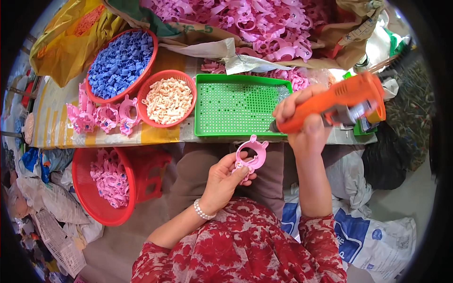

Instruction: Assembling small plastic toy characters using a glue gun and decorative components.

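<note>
In the head view I have the left hand (230, 174) in front of the person's lap, its thumb and fingers pinched around the lower part of a pink plastic ring with two small ears (261, 158). The ring is tilted, ears upward, just short of the table's near edge in my picture. A white beaded bracelet (203, 211) circles the left wrist.

I see the right hand (306, 120) wrapped firmly around an orange handheld power screwdriver (339, 94). Its tip points left, over the near edge of a green perforated plastic tray (222, 108); I cannot tell whether they touch. Small silvery pieces (282, 92) lie at the tray's right end.

Left of the tray, I have a small round red basket (193, 99) of cream-coloured plastic pieces (167, 101), and just beyond it a larger round red basket (154, 56) filled with blue plastic pieces (120, 63). Several pink figures (106, 115) stand on the table (160, 137) near both. Behind the tray, an open sack (347, 52) bulges with pink plastic parts (264, 23). Below the table at left, a tipped red perforated basket (80, 174) contains more pink pieces (111, 177).
</note>
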A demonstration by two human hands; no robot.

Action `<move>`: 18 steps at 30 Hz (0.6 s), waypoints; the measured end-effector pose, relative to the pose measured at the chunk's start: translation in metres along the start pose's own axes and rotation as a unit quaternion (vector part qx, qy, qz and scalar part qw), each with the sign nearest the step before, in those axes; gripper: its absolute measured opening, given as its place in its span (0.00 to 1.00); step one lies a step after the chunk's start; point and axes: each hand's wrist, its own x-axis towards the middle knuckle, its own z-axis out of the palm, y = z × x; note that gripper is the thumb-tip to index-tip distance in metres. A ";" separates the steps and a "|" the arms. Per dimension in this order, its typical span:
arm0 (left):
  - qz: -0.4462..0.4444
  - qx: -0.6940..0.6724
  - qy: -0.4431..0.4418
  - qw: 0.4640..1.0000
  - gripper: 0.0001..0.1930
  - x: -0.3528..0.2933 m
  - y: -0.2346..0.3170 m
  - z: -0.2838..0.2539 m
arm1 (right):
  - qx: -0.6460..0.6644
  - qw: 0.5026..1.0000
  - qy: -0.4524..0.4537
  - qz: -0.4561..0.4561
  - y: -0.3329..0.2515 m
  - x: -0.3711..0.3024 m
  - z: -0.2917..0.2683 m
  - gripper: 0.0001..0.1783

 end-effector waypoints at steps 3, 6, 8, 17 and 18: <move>-0.015 -0.018 -0.001 1.000 0.16 -0.007 0.006 -0.004 | -0.074 0.997 0.015 -0.016 0.013 0.024 -0.011 0.21; -0.014 -0.058 -0.015 0.998 0.16 -0.009 0.012 -0.005 | -0.160 0.986 0.036 0.002 0.016 0.042 -0.016 0.17; -0.009 -0.067 -0.020 0.998 0.16 -0.008 0.013 -0.005 | -0.181 0.983 0.037 0.005 0.018 0.052 -0.021 0.15; 0.075 -0.021 -0.075 0.994 0.20 -0.002 0.015 -0.011 | -0.249 0.967 0.029 0.046 0.003 0.078 -0.032 0.19; 0.094 -0.010 -0.090 0.991 0.20 0.000 0.016 -0.011 | -0.266 0.962 0.013 0.056 0.000 0.081 -0.034 0.20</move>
